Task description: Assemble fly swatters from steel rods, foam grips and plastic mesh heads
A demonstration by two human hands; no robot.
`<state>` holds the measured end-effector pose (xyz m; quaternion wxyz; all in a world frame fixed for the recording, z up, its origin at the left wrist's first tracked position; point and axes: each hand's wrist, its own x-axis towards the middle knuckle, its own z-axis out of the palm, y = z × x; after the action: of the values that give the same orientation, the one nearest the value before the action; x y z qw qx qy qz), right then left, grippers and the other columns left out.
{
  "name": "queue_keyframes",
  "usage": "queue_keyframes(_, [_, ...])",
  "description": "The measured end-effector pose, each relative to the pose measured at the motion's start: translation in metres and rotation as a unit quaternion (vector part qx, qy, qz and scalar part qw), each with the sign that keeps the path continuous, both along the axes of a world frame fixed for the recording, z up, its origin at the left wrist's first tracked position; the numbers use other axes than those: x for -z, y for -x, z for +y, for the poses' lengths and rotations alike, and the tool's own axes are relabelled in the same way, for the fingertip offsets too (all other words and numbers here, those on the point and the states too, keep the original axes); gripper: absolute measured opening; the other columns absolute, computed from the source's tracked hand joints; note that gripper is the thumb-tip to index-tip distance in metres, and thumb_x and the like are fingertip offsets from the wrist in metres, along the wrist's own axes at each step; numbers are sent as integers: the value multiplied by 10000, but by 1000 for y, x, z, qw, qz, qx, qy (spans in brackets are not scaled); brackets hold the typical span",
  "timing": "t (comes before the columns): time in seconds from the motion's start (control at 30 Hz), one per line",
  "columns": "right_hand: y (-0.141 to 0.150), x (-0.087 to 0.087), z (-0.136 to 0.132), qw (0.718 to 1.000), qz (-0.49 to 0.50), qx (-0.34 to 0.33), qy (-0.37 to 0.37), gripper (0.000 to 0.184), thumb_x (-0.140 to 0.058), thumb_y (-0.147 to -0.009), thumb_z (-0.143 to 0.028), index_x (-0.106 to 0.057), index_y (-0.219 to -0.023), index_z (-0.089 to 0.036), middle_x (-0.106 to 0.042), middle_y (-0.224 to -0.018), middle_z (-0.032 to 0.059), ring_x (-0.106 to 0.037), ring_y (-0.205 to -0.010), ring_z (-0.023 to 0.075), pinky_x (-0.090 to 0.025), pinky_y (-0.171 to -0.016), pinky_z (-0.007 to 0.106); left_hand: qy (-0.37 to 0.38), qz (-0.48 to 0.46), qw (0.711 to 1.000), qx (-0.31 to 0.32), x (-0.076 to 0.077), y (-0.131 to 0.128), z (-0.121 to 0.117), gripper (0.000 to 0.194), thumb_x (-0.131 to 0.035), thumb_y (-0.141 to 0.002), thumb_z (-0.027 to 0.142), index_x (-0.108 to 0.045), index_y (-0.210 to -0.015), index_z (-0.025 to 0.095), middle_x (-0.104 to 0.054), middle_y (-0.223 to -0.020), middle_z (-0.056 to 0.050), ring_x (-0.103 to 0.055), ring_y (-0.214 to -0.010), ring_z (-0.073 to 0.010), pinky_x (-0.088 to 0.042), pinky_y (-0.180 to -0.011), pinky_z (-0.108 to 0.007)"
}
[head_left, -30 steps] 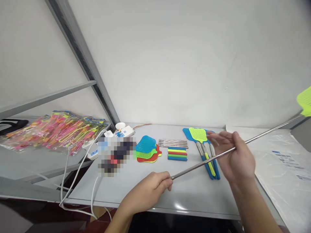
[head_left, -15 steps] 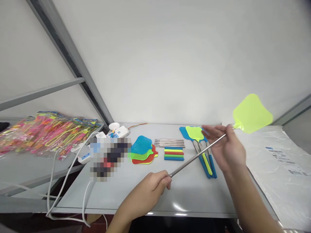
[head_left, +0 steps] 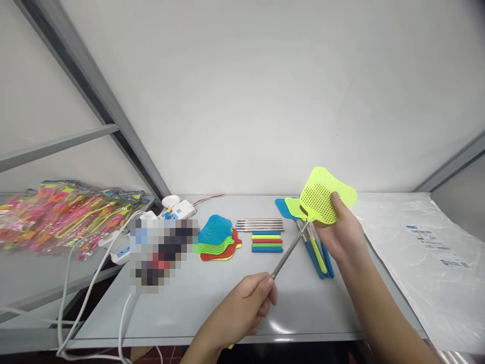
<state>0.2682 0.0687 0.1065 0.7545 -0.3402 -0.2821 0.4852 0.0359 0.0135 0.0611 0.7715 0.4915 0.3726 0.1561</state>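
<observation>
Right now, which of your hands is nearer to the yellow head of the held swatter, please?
Right: the right hand touches the yellow head; the left hand sits at the metal shaft's lower end.

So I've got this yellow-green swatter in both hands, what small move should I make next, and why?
Probably lay the swatter beside the finished-looking swatters on the table: your right hand holds its head, which sits on the metal rod; your left hand grips lower down, and a yellow-green tip shows beneath.

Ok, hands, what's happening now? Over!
Left hand: gripping swatter's metal rod. Right hand: holding its yellow-green head. Finished swatters behind it, partly hidden. Over.
</observation>
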Motion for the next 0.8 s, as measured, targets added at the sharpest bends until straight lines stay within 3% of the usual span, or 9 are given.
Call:
queue_keyframes(0.1, [11, -1, 0, 998, -43, 33, -29, 317, -622, -868, -413, -633, -1147, -262, -636, -1260, 45, -591, -1159, 235, -517, -937, 427, 8, -13, 1000, -18, 3, -6, -1, 437, -386, -932, 594, -464, -778, 193, -258, -557, 98, -142, -436, -54, -145, -380, -177])
queue_keyframes(0.37, [18, 1, -15, 999, -43, 10, -18, 322, -606, -884, -408, -621, -1180, -282, -645, -1249, 35, -564, -1195, 225, -497, -964, 405, 29, -16, 999, -17, 2, -15, -4, 470, -418, -899, 640, -460, -757, 193, -277, -527, 98, -155, -416, -49, -144, -377, -180])
queue_keyframes(0.6, [47, 17, -45, 995, -34, -46, 88, 468, -627, -860, -445, -540, -1298, -305, -643, -1252, 43, -600, -1141, 248, -513, -936, 409, 47, -38, 997, -47, -10, -30, 0, 453, -440, -890, 640, -434, -764, 205, -284, -529, 99, -153, -402, -45, -118, -376, -179])
queue_keyframes(0.73, [36, 23, -52, 988, -91, -74, 99, 409, -599, -866, -488, -598, -1223, -287, -666, -1200, 59, -616, -1105, 259, -502, -928, 418, 61, -64, 995, -33, -12, -33, 6, 437, -464, -898, 607, -472, -770, 190, -272, -524, 101, -136, -408, -40, -155, -386, -171])
queue_keyframes(0.8, [28, 30, -55, 981, -140, -106, 77, 436, -576, -873, -508, -575, -1244, -278, -654, -1212, 77, -605, -1119, 261, -482, -942, 432, 63, -113, 988, -82, -14, -41, 9, 418, -449, -913, 589, -476, -780, 194, -278, -535, 95, -176, -406, -44, -247, -406, -181])
